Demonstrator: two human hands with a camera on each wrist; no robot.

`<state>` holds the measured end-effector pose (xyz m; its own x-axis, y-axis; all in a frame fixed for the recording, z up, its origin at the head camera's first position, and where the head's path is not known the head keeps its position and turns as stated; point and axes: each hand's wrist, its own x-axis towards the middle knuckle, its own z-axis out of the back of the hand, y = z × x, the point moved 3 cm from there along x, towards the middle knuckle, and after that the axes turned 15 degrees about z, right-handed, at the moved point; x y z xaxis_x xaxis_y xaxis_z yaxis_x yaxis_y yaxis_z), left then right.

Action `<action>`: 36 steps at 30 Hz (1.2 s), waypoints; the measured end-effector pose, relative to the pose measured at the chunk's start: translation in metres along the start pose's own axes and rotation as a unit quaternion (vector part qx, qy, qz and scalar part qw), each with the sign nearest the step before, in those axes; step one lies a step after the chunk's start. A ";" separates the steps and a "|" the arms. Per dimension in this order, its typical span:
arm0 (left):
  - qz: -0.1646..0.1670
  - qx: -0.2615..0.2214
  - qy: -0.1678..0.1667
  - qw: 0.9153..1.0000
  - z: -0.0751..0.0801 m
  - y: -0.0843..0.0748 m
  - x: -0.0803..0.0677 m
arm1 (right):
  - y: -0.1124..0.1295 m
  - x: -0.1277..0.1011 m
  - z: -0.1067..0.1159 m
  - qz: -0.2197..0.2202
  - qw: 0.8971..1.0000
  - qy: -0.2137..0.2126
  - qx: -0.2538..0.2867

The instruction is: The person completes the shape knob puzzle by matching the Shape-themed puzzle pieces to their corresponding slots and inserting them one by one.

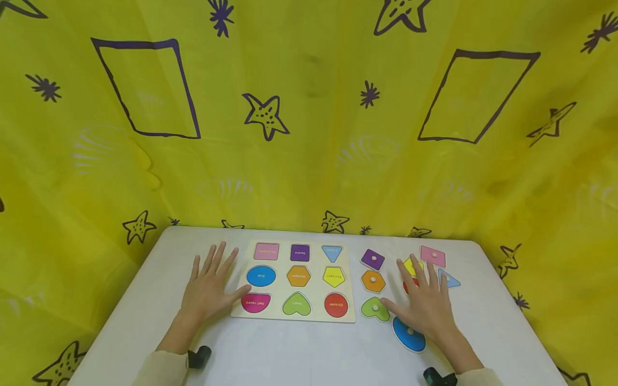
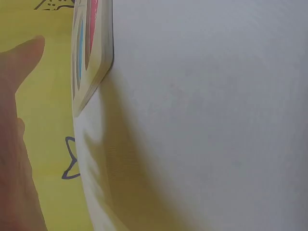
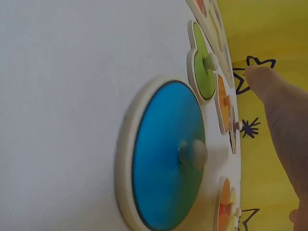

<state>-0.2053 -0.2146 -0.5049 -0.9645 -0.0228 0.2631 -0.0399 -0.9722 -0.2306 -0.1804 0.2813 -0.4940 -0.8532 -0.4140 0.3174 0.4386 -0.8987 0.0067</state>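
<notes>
A wooden shape puzzle board (image 1: 311, 294) lies on the table, with labelled coloured recesses. My left hand (image 1: 206, 289) is spread at its left side, thumb tip overlapping the board's edge in the head view and nothing in its grasp. My right hand (image 1: 427, 308) is spread over the loose knobbed pieces, holding none. Around it lie a blue oval piece (image 1: 404, 338), a green heart piece (image 1: 372, 306), a yellow piece (image 1: 408, 265) and a red piece (image 1: 406, 287), the last two partly hidden by the fingers. In the right wrist view the blue oval (image 3: 161, 154) looms closest.
Right of the board are a purple square piece (image 1: 368, 261) and an orange hexagon piece (image 1: 369, 285). Farther right sit a pink rectangle piece (image 1: 428, 252) and a light blue triangle piece (image 1: 453, 281). A yellow patterned curtain (image 1: 309, 161) hangs behind the white table (image 1: 309, 354).
</notes>
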 end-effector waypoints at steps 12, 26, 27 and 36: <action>0.038 -0.090 0.135 0.986 -0.009 0.011 -0.008 | -0.019 0.007 0.006 0.013 0.999 -0.020 0.022; 0.042 -0.120 0.195 0.973 -0.011 0.016 -0.012 | -0.052 0.017 0.001 -0.008 0.988 -0.020 0.152; 0.041 -0.119 0.197 0.972 -0.012 0.016 -0.013 | -0.055 0.018 0.001 -0.017 0.986 -0.016 0.167; 0.031 -0.131 0.197 0.971 -0.016 0.019 -0.013 | -0.105 0.022 -0.006 -0.090 0.970 -0.012 0.227</action>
<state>-0.1983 -0.2290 -0.5280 -0.9902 0.0611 -0.1255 0.0064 -0.8782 -0.4782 -0.2472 0.3658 -0.4930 -0.9227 -0.2478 0.2952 0.3673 -0.7976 0.4785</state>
